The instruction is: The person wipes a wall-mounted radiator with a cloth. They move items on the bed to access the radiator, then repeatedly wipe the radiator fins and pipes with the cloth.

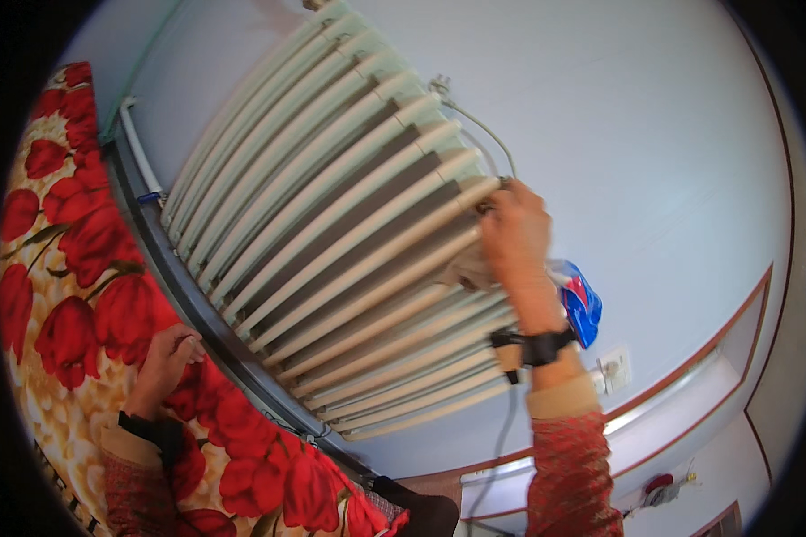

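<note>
A white column radiator (349, 221) stands against the wall, its tubes bowed by the lens. My right hand (517, 231) is at the top ends of its tubes, the fingers bent over one of them. A grey-brown cloth (470, 267) hangs from under this hand against the tubes. The hand is somewhat blurred and hides part of the cloth. My left hand (168, 362) is above a bedspread with red tulips (74, 335), near its radiator-side edge. Its fingers are loosely curled, and no held thing is visible in it. Both wrists wear black straps.
A cable with a plug (440, 85) lies along the radiator's top. Beyond my right wrist is a blue plastic packet (581, 305), with a wall socket (614, 369) past it. A white pipe (140, 148) rises at the far end. A dark ledge (195, 309) runs between bed and radiator.
</note>
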Available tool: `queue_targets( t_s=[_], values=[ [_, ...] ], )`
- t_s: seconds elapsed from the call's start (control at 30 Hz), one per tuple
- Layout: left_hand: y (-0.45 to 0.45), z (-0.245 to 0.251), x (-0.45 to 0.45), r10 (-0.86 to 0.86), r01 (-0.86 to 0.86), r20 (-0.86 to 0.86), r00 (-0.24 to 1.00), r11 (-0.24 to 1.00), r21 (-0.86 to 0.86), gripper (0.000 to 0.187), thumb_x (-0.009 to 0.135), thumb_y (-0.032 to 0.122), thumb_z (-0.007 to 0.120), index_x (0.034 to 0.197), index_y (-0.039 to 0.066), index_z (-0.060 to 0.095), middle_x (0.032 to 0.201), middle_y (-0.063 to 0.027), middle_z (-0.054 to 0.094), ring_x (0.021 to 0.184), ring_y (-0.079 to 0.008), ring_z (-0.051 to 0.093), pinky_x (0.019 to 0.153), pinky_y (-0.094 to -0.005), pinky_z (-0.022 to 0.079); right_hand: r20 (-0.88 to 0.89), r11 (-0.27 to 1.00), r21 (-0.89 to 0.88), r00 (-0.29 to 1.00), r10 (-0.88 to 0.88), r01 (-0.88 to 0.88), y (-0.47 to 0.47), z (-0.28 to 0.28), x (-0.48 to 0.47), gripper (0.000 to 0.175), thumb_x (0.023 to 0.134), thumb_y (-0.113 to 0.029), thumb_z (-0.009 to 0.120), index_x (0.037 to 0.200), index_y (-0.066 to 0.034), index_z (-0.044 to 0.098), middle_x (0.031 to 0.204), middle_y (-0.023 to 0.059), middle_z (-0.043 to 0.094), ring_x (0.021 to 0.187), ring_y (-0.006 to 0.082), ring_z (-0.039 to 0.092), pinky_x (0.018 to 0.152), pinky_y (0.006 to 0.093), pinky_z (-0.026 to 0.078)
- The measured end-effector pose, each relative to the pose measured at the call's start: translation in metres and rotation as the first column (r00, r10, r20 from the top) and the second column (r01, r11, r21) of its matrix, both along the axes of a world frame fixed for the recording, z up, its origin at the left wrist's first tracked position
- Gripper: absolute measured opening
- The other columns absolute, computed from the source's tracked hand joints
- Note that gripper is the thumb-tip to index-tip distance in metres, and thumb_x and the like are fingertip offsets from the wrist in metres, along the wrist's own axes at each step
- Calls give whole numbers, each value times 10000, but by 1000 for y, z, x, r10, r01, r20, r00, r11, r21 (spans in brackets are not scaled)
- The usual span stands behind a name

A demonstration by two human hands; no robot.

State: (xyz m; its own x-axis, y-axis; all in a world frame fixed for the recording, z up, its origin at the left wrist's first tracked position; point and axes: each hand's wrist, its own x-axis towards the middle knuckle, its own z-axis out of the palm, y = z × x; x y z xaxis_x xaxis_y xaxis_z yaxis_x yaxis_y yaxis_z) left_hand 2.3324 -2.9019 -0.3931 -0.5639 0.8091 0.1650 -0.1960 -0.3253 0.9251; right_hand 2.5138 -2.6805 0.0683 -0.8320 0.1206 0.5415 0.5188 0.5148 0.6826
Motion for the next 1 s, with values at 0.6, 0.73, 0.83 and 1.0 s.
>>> queue_targets(
  t_s=[0.6, 0.73, 0.83, 1.0],
  values=[
    [3, -1, 1, 6, -6, 5, 1000, 1000, -9, 136, 1013, 43, 489, 1012, -20, 608, 848, -61, 655, 761, -131, 630, 716, -270, 512, -136, 979, 92, 972, 191, -179, -11, 4, 51, 266, 759, 13, 610, 1019, -37, 635, 1047, 137, 597, 965, 346, 575, 852, 465, 498],
    [3, 0, 0, 1, -1, 3, 1000, 1000, 8, 139, 1015, 48, 487, 1021, -21, 608, 856, -59, 652, 766, -131, 630, 724, -268, 513, 169, 972, 224, 985, 27, -65, 2, -27, 49, 172, 745, -53, 647, 916, -42, 640, 992, 132, 585, 953, 322, 567, 810, 428, 485],
    [4, -1, -1, -11, 11, -9, 1000, 1000, 9, 140, 1015, 50, 488, 1025, -23, 607, 856, -59, 651, 768, -131, 631, 723, -268, 514, 298, 999, 22, 954, 40, -49, -5, -77, 47, 117, 736, -81, 644, 849, -57, 626, 934, 119, 571, 934, 304, 562, 783, 404, 477],
    [3, -1, -1, 2, -2, -6, 1000, 1000, -27, 140, 1013, 46, 490, 1004, -23, 611, 844, -57, 648, 766, -128, 629, 712, -264, 512, 303, 941, -286, 914, 269, -182, -30, -145, 48, 166, 775, -72, 618, 934, -25, 622, 1058, 136, 606, 1008, 316, 602, 821, 409, 511]
  ],
)
